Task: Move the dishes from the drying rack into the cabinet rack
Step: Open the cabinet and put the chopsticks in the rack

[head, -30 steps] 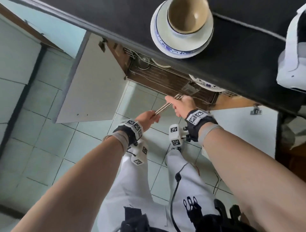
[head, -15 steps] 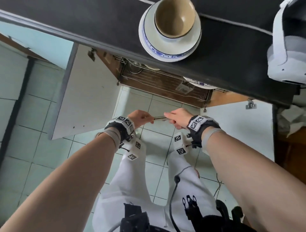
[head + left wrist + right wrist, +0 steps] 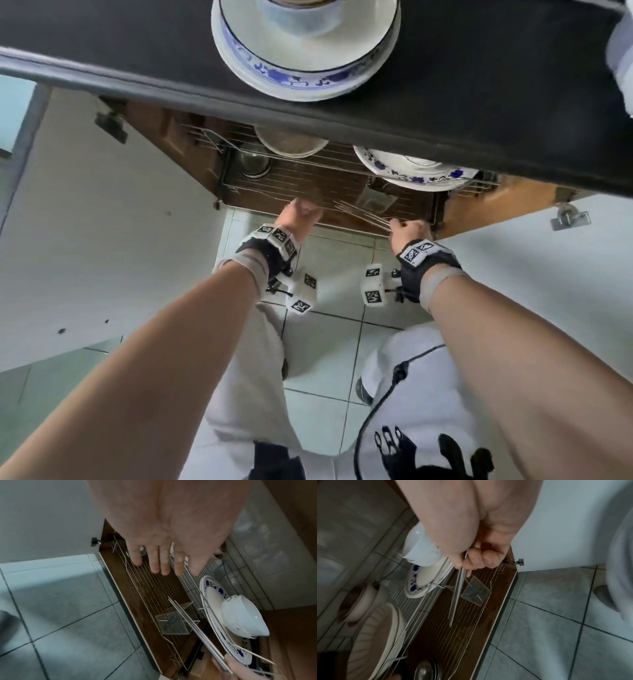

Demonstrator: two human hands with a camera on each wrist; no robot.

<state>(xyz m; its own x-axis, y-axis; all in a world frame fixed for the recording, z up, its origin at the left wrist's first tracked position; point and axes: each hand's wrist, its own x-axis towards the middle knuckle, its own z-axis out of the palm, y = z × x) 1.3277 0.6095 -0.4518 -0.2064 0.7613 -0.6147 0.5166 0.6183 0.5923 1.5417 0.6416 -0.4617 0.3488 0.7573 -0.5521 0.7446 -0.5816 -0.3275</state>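
My right hand (image 3: 409,229) pinches a bundle of metal chopsticks (image 3: 363,214) between thumb and curled fingers (image 3: 471,561). The chopsticks (image 3: 458,592) point across the wire cabinet rack (image 3: 308,178), just above a clear plastic utensil holder (image 3: 173,623) that has a few utensils in it. My left hand (image 3: 163,566) is empty, its fingers straight over the rack's left half; whether it touches the wires I cannot tell. Blue-patterned plates (image 3: 212,596) and a white bowl (image 3: 243,616) stand in the rack's right side.
A stack of plates with a bowl on top (image 3: 305,51) sits on the black countertop (image 3: 479,85) right above the cabinet. Both white cabinet doors (image 3: 102,240) stand open. Ribbed beige bowls (image 3: 376,635) and steel bowls (image 3: 426,670) fill the rack's left end.
Both hands held the chopsticks before. My left hand has let go and moved to the rack's left half; my right hand has carried the chopsticks to the holder in the rack.
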